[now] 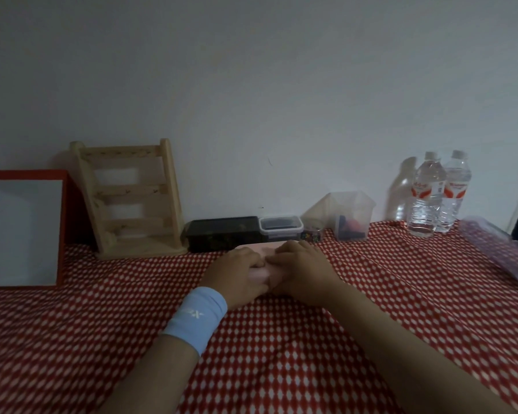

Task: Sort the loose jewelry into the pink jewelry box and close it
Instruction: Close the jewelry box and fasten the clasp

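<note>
**Both grips on the pink box**

Nearest you, your forearms reached forward over the bench [72, 324], which was covered in red-and-white patterned fabric. A blue wristband [196, 321] sat on your left wrist. Just beyond, your left grip [237, 276] and right grip [302, 273] met side by side on the box [259, 276]. Each was grasping it, with fingers bent over the top and a thumb at the near face. The box sat mid-bench, mostly hidden under them. Only a pink strip between them and its far edge showed, so I could not tell whether the lid was fully down.

Behind it, along the wall, stood a black case [225, 234], a clear lidded tub [280, 228] beside it, then a clear house-shaped container [346, 216]. To the left stood a wooden rack [132, 201] and a red-framed board [21, 228]. At the far right stood two bottles [426, 198].
</note>
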`<state>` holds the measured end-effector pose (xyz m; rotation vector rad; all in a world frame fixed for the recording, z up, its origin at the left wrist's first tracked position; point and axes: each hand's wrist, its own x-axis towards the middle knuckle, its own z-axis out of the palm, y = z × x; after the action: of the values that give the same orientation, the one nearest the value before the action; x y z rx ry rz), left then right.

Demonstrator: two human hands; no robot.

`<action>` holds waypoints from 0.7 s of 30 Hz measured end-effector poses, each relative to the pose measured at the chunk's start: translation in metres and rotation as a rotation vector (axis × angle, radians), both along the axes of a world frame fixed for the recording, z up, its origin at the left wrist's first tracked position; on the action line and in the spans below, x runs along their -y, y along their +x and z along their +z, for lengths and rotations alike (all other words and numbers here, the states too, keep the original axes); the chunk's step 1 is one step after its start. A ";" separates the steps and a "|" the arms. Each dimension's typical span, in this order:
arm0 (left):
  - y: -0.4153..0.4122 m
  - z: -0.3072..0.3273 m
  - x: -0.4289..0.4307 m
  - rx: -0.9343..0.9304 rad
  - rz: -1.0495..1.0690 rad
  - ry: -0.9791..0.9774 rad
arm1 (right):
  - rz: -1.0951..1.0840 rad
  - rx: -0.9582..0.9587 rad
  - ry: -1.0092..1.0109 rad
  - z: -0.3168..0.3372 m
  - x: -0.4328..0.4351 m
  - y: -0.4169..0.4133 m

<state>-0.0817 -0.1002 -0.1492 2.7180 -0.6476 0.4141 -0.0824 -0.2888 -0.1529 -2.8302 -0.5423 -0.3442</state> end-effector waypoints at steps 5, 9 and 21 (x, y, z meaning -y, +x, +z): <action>0.002 -0.002 -0.003 -0.047 -0.017 -0.076 | 0.014 0.011 0.012 -0.004 0.002 0.002; 0.006 -0.001 -0.007 -0.147 0.021 -0.168 | -0.063 -0.084 0.151 -0.007 0.004 -0.004; 0.018 -0.004 -0.020 -0.390 0.209 -0.634 | -0.181 -0.258 0.748 0.005 -0.005 -0.003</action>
<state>-0.0635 -0.0801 -0.1537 2.1628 -0.0938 0.0962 -0.0850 -0.2842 -0.1476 -2.1455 -0.0666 -0.1580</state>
